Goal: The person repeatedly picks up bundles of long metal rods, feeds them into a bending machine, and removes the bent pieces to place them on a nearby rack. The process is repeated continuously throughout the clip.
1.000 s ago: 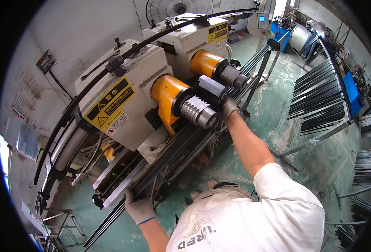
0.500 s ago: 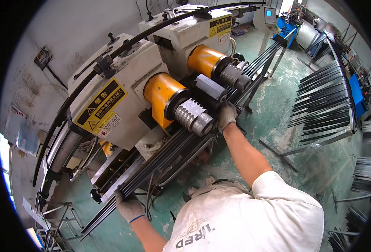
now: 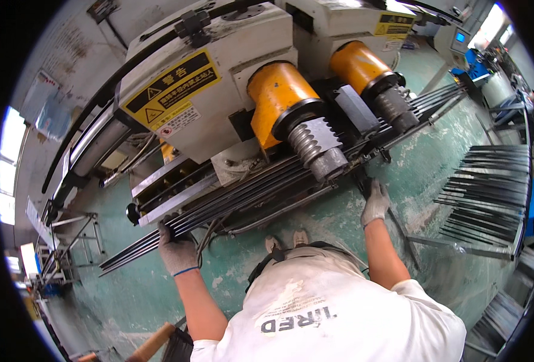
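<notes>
Below the near machine head (image 3: 236, 105), a bundle of long dark bars (image 3: 236, 196) runs on a slant. Its free ends stick out to the lower left of that head, and the rest passes beneath the orange collar (image 3: 282, 99) and the threaded shaft (image 3: 309, 142) that jut from the head's right part.

The left hand (image 3: 178, 253), in a pale glove edged with blue at the wrist, is below the head's left half. Its dark-tipped fingers touch the bars not far from the free ends; whether they are clamped round them or only rest against them, one cannot tell.

The right hand (image 3: 375, 205), also gloved, is to the lower right of the head, past the shaft's tip. Its fingers reach up to a dark piece (image 3: 360, 178); whether they are clamped on it or apart cannot be made out.

To the head's right, beside the shaft, sits a grey flat-faced block (image 3: 356, 108), and beyond it a second machine head (image 3: 351, 18) with a collar and shaft of its own. Well apart to the head's right, a rack (image 3: 469, 246) carries dark rods (image 3: 490, 190). The person, in a white shirt (image 3: 357, 308), stands in front of the head.
</notes>
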The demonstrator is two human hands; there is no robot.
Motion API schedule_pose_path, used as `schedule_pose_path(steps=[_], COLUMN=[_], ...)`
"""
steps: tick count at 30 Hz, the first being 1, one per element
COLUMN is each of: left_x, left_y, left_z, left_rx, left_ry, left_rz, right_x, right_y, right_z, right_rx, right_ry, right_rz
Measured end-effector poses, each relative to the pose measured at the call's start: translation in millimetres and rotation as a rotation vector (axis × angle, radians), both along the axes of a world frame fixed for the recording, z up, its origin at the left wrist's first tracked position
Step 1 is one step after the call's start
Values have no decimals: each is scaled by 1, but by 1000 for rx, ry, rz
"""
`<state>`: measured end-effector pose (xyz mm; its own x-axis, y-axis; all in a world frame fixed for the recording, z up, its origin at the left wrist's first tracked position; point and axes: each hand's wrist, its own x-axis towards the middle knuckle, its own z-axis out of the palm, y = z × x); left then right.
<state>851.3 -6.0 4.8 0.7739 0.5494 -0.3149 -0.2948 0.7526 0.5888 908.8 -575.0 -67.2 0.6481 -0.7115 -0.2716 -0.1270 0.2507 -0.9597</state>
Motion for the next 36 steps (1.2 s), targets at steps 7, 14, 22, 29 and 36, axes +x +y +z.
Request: schedule_pose_path(steps=[7, 14, 22, 29, 36], left_x=[6, -4, -84, -147, -161], left_y=[-66, -43, 190, 360, 363], left_z=[19, 36, 16, 5, -4], left_rx=[-39, -154, -126, 29, 213], left_ry=[-2, 9, -37, 26, -63], left_rz=[-122, -133, 127, 347, 111], right_x=[-8, -32, -113, -184, -220], right_y=[9, 38, 44, 98, 127], right_z=[-57, -62, -140, -171, -140], right_rx=[12, -300, -161, -234, -636], right_ry=[151, 243, 485, 622, 796], right_rz=[255, 683, 575, 601, 846])
